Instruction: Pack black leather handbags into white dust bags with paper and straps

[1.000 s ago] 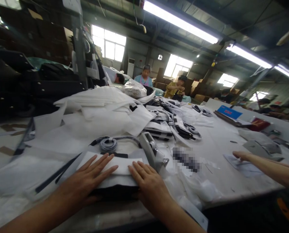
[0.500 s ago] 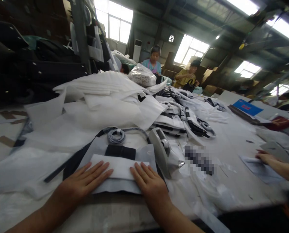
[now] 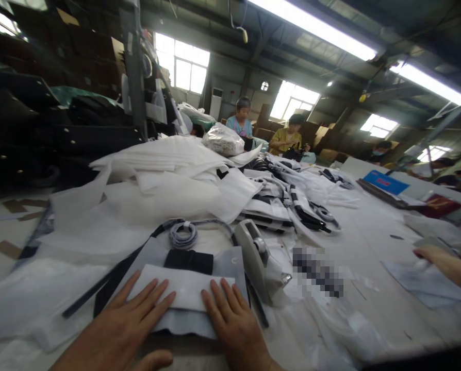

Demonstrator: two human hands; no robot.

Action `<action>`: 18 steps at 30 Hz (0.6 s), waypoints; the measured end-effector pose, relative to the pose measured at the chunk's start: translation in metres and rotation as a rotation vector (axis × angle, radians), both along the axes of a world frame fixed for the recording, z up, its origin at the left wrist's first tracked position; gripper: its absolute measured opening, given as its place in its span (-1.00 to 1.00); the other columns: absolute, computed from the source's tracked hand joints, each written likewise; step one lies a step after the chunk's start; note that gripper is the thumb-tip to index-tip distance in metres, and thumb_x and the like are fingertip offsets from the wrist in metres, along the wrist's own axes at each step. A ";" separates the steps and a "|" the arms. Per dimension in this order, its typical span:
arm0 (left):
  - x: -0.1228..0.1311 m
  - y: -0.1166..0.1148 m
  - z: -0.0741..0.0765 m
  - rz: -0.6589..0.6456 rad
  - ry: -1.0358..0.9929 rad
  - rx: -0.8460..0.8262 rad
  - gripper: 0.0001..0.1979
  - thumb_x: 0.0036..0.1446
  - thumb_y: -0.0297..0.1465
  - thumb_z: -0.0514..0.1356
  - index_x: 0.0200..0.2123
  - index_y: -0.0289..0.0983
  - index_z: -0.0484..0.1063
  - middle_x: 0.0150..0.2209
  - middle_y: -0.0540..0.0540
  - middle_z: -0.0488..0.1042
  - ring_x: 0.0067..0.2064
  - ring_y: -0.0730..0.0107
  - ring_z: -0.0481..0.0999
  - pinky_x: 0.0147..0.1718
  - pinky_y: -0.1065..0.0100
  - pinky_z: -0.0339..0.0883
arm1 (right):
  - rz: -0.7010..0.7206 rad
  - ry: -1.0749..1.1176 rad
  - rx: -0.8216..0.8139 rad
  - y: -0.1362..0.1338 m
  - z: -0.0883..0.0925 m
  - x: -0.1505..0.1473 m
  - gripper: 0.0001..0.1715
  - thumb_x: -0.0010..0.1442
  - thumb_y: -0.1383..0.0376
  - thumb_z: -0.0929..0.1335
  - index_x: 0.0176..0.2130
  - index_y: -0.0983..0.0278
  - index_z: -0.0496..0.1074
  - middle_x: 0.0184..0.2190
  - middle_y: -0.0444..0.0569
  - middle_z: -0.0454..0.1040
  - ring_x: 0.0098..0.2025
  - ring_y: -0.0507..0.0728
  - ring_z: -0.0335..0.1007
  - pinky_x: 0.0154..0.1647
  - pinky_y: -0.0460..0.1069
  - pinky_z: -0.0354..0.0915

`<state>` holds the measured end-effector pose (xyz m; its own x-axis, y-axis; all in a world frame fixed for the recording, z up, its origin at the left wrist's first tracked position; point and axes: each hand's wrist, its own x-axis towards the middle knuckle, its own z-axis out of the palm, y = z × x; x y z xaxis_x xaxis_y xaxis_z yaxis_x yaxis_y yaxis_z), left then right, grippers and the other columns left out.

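My left hand [image 3: 128, 314] lies flat with spread fingers on the left part of a folded white sheet [image 3: 182, 288]. On its right part rests my right hand [image 3: 234, 314], fingers stretched out. Beneath the white sheet is a larger grey sheet [image 3: 230, 257], which lies over a dark item with straps, probably a bag. A black band [image 3: 190, 261] crosses the grey sheet just beyond the white one. Past it sits a coiled grey cord [image 3: 183, 235] with a white wrap. A grey-white tape dispenser [image 3: 259, 257] stands close to the right of the sheets.
Large white sheets [image 3: 164, 193] are piled beyond my hands. Wrapped black-and-white items [image 3: 269, 206] lie right of the pile. Another person's hand [image 3: 443, 263] touches a grey sheet [image 3: 420, 283] at the right. A blue box [image 3: 387, 182] lies farther back.
The view has tilted up, so things sit lower in the picture. Both my hands stay flat on the white sheet; my left thumb now shows. The other person's hand has shifted slightly over its sheet.
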<state>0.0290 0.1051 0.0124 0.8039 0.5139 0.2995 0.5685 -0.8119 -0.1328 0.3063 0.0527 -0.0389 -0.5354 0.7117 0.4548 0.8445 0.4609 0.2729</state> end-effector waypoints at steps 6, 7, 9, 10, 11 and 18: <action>0.042 0.024 -0.001 -0.143 0.048 -0.137 -0.51 0.36 -0.12 0.10 0.28 -0.14 0.32 0.25 -0.13 0.41 0.25 0.12 0.42 0.24 0.10 0.28 | 0.012 0.077 0.042 0.004 -0.013 0.001 -0.56 0.45 0.29 0.21 0.25 0.24 0.35 0.23 -0.01 0.41 0.20 0.31 0.40 0.11 0.17 0.47; 0.041 0.027 -0.009 -0.210 0.035 -0.125 -0.43 0.35 -0.09 0.11 0.35 -0.07 0.18 0.30 -0.06 0.35 0.28 0.18 0.38 0.24 0.18 0.26 | 0.027 0.076 0.034 0.004 -0.016 0.002 -0.55 0.44 0.30 0.22 0.25 0.25 0.35 0.24 0.02 0.40 0.21 0.31 0.39 0.12 0.17 0.46; 0.035 0.028 -0.025 -0.234 0.006 -0.061 -0.31 0.34 -0.03 0.09 0.42 -0.08 -0.01 0.38 -0.04 0.20 0.34 0.21 0.27 0.28 0.23 0.17 | 0.053 0.083 -0.008 0.003 -0.019 0.005 -0.51 0.41 0.34 0.24 0.29 0.27 0.30 0.28 0.07 0.35 0.24 0.34 0.34 0.17 0.20 0.41; 0.031 0.028 -0.033 -0.227 -0.006 -0.028 -0.25 0.31 0.04 0.08 0.43 -0.11 -0.04 0.40 -0.06 0.15 0.37 0.17 0.23 0.30 0.22 0.12 | 0.059 0.097 -0.048 0.002 -0.018 0.007 -0.47 0.40 0.36 0.24 0.32 0.28 0.26 0.30 0.10 0.31 0.28 0.36 0.29 0.20 0.23 0.37; 0.028 0.027 -0.038 -0.214 -0.009 -0.002 -0.20 0.28 0.10 0.07 0.43 -0.14 -0.05 0.42 -0.09 0.10 0.38 0.14 0.19 0.32 0.20 0.08 | 0.068 0.114 -0.109 0.001 -0.017 0.010 -0.42 0.39 0.35 0.25 0.35 0.29 0.20 0.33 0.13 0.25 0.32 0.38 0.22 0.25 0.26 0.32; 0.026 0.029 -0.063 -0.230 -0.082 0.094 -0.21 0.22 0.03 0.18 0.41 -0.08 0.05 0.38 -0.04 0.20 0.32 0.18 0.31 0.32 0.28 0.04 | 0.083 0.244 -0.452 -0.013 0.014 0.014 -0.05 0.32 -0.05 0.29 0.44 0.37 -0.06 0.44 0.21 -0.02 0.44 0.42 -0.10 0.43 0.29 -0.03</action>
<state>0.0555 0.1343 -0.0504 0.8674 0.2869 0.4066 0.3822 -0.9073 -0.1751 0.3202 0.0398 -0.0246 -0.5152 0.8256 0.2301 0.8144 0.5552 -0.1689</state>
